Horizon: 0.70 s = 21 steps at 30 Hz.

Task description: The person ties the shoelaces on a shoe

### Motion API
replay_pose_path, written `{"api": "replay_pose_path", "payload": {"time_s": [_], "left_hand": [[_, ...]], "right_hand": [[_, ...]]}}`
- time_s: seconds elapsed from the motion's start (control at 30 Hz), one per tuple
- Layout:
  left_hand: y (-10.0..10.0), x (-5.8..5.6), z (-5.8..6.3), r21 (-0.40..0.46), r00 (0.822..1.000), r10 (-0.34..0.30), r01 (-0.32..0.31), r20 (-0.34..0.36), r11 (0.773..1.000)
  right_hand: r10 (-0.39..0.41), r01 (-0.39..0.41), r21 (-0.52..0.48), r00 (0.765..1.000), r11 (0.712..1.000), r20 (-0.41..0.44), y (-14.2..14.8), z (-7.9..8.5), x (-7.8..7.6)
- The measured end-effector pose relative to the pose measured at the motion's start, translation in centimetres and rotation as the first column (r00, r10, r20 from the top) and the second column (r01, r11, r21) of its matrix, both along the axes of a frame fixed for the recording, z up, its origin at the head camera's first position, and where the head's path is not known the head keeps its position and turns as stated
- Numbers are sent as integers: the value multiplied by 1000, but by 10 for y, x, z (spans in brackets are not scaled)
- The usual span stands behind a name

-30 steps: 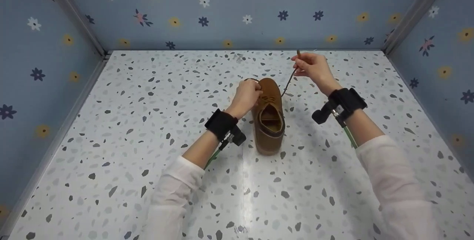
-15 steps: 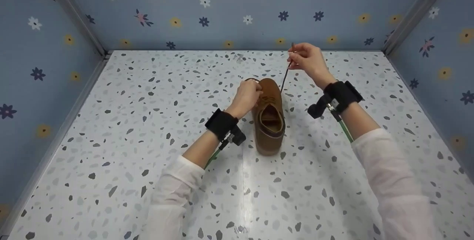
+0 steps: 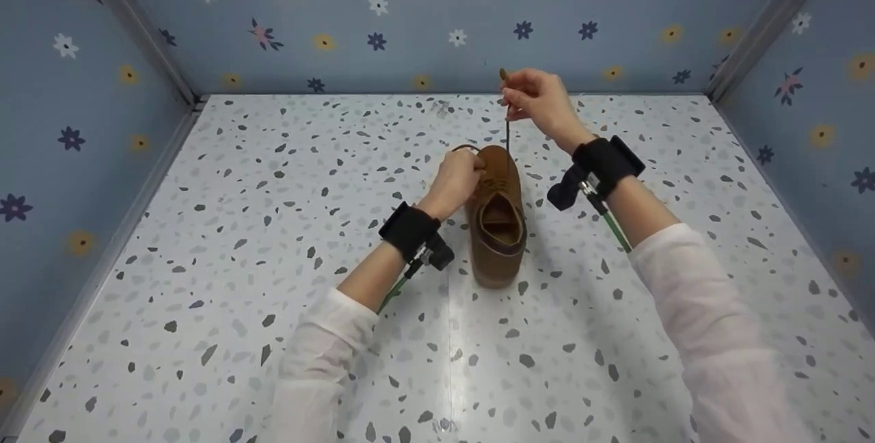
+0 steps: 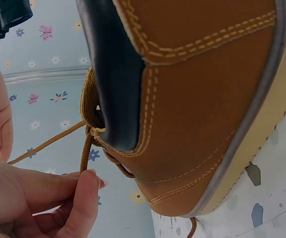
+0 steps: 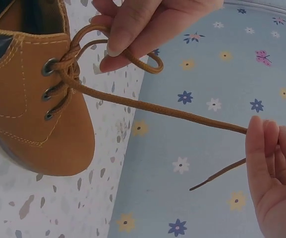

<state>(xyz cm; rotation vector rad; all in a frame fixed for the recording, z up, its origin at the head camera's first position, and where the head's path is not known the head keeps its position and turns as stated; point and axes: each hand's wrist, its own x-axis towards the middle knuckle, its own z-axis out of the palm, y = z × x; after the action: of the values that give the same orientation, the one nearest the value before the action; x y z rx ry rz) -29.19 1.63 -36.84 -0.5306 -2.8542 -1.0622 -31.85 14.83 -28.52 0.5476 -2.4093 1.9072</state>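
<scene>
A brown lace-up shoe [image 3: 497, 271] stands upright on the speckled surface, toe towards the back wall. Beside its laces, my left hand [image 3: 454, 180] pinches a folded loop of shoelace [image 5: 157, 63] between thumb and fingers. My right hand [image 3: 543, 102] is raised beyond the toe and grips the other length of shoelace [image 5: 182, 115]. That length runs taut from the eyelets in the right wrist view, and its loose tip [image 5: 207, 179] sticks out past the fingers. In the left wrist view the shoe's dark collar [image 4: 115, 84] and stitched side show close up.
White speckled tabletop [image 3: 225, 279] surrounds the shoe. Blue flowered panels enclose it at the back wall [image 3: 410, 19], left and right. Each wrist wears a black strap [image 3: 410, 230] with a camera and a green cable.
My right hand has moved left and slightly up, swinging its shoelace from the shoe's right side to above the toe. My left hand and the shoe stay in place.
</scene>
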Motion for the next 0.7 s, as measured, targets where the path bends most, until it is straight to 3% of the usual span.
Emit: {"api": "replay_pose_path", "payload": {"time_s": [0.7], "left_hand": [[0,-1,-4,-9,996,-26,25,-89,1000]], "right_hand": [[99,-97,124,995,988,-12,-33,2,2]]}}
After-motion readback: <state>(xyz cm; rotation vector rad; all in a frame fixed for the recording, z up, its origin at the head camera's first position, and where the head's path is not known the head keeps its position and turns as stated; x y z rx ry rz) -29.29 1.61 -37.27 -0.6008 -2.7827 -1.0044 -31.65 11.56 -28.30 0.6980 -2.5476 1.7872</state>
